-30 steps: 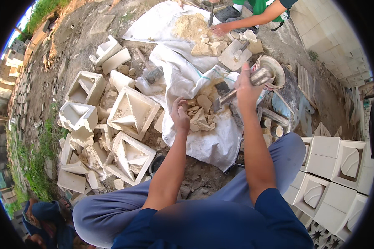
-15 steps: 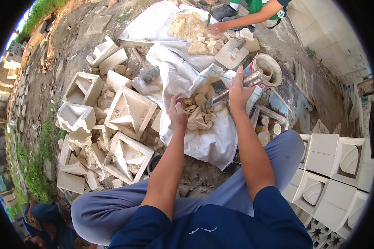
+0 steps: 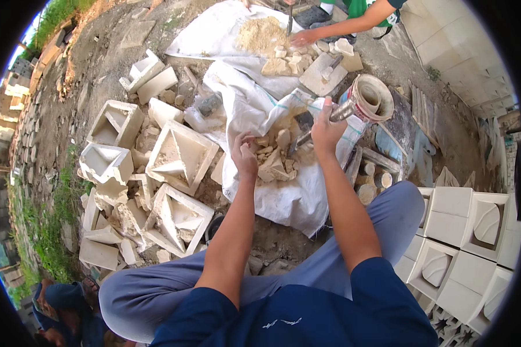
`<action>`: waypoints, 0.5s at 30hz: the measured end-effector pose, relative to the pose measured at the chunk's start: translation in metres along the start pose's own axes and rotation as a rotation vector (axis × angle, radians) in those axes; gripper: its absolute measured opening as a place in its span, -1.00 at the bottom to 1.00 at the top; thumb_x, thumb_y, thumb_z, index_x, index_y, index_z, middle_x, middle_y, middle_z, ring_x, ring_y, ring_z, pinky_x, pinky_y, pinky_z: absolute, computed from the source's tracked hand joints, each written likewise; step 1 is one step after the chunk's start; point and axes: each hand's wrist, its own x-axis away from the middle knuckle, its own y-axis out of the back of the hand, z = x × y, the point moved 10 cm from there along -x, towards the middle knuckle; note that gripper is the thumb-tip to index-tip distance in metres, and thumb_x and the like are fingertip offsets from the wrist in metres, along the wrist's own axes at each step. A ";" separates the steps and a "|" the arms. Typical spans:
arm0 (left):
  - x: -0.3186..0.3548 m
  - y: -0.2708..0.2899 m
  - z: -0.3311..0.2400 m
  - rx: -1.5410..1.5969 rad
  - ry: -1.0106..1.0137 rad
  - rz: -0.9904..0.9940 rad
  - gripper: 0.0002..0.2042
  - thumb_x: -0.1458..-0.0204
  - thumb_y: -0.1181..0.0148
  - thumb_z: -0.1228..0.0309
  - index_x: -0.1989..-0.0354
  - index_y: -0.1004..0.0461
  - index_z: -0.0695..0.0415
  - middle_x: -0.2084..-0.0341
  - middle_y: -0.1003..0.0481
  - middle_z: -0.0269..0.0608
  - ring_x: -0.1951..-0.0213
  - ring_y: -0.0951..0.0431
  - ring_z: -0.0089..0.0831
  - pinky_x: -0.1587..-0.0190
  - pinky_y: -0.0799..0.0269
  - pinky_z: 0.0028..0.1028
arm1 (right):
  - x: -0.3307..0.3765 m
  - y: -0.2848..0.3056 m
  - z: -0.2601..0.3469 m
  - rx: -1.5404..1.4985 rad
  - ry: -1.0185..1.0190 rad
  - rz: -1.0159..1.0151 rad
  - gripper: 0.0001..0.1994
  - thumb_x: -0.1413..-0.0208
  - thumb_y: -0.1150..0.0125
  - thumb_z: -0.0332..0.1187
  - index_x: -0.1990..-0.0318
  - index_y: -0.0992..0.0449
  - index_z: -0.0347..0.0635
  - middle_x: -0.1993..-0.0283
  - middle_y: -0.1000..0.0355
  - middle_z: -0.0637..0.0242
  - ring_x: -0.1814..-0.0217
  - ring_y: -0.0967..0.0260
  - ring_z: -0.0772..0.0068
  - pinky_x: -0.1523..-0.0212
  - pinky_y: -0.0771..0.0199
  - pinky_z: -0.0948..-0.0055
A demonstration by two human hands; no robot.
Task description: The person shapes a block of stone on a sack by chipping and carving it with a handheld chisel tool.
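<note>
Right hand clenched round the handle of a hammer; long axis runs from the hand down and to the left, dark head low, over the rubble pile. Head sits just left of the hand, near the chunks; contact not clear.

Left hand curled on a small pale stone piece at the pile's left edge, fingers closed on it. Pile lies on a white sack spread on the ground, between the two hands.

Grey tube and a round pale mould just beyond the right hand. Left of the left hand: broken square moulds heaped on dirt. Right of the right arm: white cast blocks. Far side of the sack: another person's hand on stone bits.

Against half a second ago: right hand with hammer has come lower and nearer the pile; left hand stays at the chunks, hardly shifted
</note>
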 end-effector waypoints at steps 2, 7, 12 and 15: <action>-0.012 -0.012 -0.013 -0.012 -0.026 0.029 -0.62 -0.05 0.21 0.51 0.07 -0.53 0.26 0.30 -0.60 -0.06 0.20 -0.56 -0.30 0.03 -0.40 -0.36 | -0.004 0.003 -0.026 -0.038 -0.169 0.052 -0.68 -0.30 -0.18 -0.24 0.48 -0.32 -0.12 0.64 -0.23 0.47 0.66 -0.14 0.63 0.60 -0.20 0.49; -0.008 -0.009 -0.004 -0.061 0.044 0.095 -0.66 -0.05 0.15 0.57 0.08 -0.54 0.26 0.31 -0.61 -0.10 0.20 -0.58 -0.37 0.09 -0.44 -0.45 | -0.004 0.010 -0.025 -0.170 -0.370 0.113 -0.63 -0.31 -0.16 -0.20 0.50 -0.34 -0.21 0.60 -0.29 0.43 0.57 -0.27 0.60 0.47 -0.35 0.46; 0.006 -0.021 0.009 -0.191 0.103 0.121 -0.72 -0.08 0.03 0.54 0.09 -0.55 0.25 0.30 -0.61 -0.08 0.20 -0.60 -0.35 0.09 -0.46 -0.42 | -0.020 0.054 0.005 -0.423 -0.329 -0.074 -0.62 -0.35 -0.09 -0.17 0.51 -0.32 -0.16 0.59 -0.27 0.38 0.56 -0.27 0.49 0.41 -0.44 0.41; 0.017 -0.017 0.027 -0.350 -0.002 0.176 -0.74 -0.10 -0.05 0.48 0.06 -0.54 0.24 0.19 -0.60 -0.03 0.13 -0.59 -0.22 0.03 -0.47 -0.32 | -0.004 0.072 -0.006 -0.489 -0.425 -0.102 -0.63 -0.40 0.07 -0.16 0.47 -0.29 -0.14 0.58 -0.22 0.35 0.55 -0.24 0.40 0.34 -0.49 0.28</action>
